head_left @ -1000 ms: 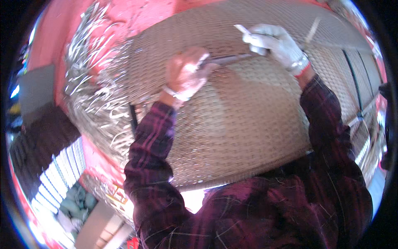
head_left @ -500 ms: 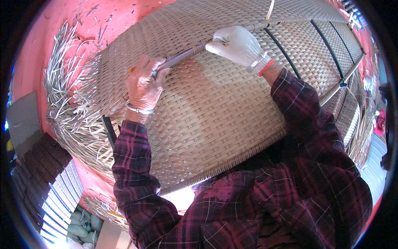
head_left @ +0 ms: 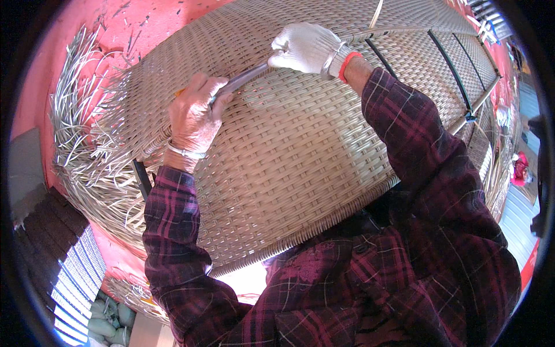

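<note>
A large brown woven wicker piece [head_left: 300, 139] fills the middle of the view, with a raised wrapped edge crossing it. Along that edge runs a smooth grey strip [head_left: 247, 77], between my two hands. My left hand [head_left: 195, 113], bare, is closed round the strip's lower left end, thumb on top. A small yellow-orange bit shows beside its fingers. My right hand [head_left: 303, 51], in a white knit glove, is closed in a fist at the strip's upper right end. Its fingertips are hidden, so whether it also pinches a strand cannot be made out.
Loose weaving strands [head_left: 87, 144] fan out from the wicker's left side. Black frame bars [head_left: 451, 66] cross its right part. Beyond lies a red floor [head_left: 144, 26]. Dark slatted wicker [head_left: 49, 243] and greenish bundles [head_left: 110, 318] are at lower left.
My gloved right hand has shifted slightly left and up, my left hand slightly left. The view has shifted a little too. Both hands stay closed at the strip.
</note>
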`<state>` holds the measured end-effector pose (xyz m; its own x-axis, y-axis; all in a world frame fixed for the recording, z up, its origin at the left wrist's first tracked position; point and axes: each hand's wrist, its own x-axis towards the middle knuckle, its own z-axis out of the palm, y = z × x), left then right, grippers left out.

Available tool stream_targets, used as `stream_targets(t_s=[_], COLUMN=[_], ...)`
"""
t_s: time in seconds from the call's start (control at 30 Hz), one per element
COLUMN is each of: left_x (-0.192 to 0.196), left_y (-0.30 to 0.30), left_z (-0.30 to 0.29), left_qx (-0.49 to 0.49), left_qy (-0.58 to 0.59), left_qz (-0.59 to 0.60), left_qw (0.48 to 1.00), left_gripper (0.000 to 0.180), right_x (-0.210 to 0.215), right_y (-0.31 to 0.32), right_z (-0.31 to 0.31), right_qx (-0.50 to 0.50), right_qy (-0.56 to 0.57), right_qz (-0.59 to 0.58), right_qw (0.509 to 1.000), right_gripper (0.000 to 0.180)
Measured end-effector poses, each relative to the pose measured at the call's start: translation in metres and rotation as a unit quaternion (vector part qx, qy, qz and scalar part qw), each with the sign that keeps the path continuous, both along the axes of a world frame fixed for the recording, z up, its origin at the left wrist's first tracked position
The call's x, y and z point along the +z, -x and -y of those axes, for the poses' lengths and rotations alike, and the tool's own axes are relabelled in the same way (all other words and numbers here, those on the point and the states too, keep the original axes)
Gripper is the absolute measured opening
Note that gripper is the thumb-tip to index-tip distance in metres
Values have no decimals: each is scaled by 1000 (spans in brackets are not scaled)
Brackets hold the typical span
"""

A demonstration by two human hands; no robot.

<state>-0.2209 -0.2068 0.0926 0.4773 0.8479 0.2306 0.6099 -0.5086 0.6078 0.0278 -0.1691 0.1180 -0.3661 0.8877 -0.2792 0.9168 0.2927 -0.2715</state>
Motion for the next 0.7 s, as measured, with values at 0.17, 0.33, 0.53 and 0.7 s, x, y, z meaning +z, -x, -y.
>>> stream_targets(t_s=[0.17, 0.33, 0.53, 0.7], left_x=[0, -1, -2, -2], left_y=[-2, -2, -2, -1], left_z=[1, 2, 3, 3], left_qx=[17, 14, 14, 10], left_qy=[-4, -19, -17, -16], left_qz=[-18, -8, -9, 7], left_qw=[1000, 1000, 1000, 1000], left_gripper=[24, 24, 24, 25], right_x=[7, 17, 13, 1], right_y=[6, 6, -12, -14], right_z=[-2, 5, 19, 13], right_qx=[55, 55, -10, -6], right_qy=[-2, -8, -73, -67], right_qz=[30, 63, -50, -53], right_qw=[998, 996, 996, 996], right_gripper=[37, 38, 29, 20])
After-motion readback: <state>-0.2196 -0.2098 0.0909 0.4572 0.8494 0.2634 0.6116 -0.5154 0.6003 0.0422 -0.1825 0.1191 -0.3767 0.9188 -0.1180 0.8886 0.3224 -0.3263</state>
